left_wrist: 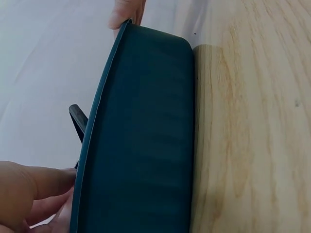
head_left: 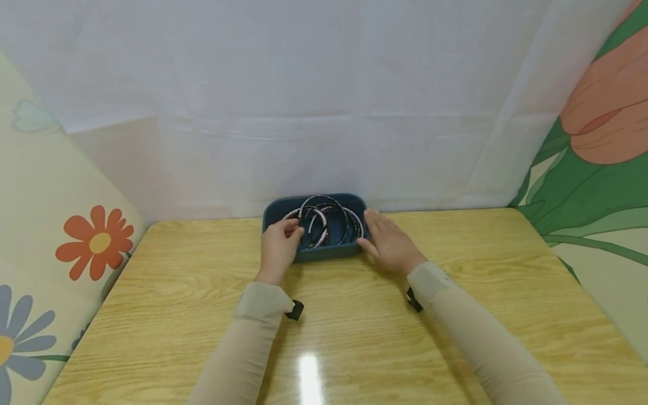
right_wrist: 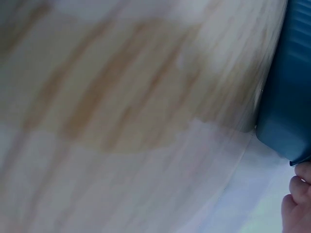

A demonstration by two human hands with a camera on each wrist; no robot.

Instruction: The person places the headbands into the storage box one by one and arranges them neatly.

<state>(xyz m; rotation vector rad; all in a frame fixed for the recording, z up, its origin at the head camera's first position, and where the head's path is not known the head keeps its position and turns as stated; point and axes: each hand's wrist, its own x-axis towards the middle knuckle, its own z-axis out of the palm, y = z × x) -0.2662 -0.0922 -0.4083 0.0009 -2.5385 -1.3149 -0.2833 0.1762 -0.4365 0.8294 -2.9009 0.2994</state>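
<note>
A dark blue plastic bin (head_left: 329,252) stands at the table's back edge, holding several thin, curved bands (head_left: 321,196) that look like headbands, dark with pale or glittery parts. One of them arches above the rest. My left hand (head_left: 279,247) reaches over the bin's front left rim, its thumb and fingers pinching a headband there. In the left wrist view a black headband end (left_wrist: 77,122) sticks up past the rim. My right hand (head_left: 392,244) grips the bin's right end, with the thumb at the front corner; its fingers (right_wrist: 299,189) touch the rim in the right wrist view.
The wood-grain table (head_left: 202,315) stretches in front of the bin and to both sides. A white cloth (head_left: 304,101) hangs directly behind. Flower-painted walls (head_left: 91,242) stand to the left and right. Dark wrist straps (head_left: 295,310) hang below the sleeves.
</note>
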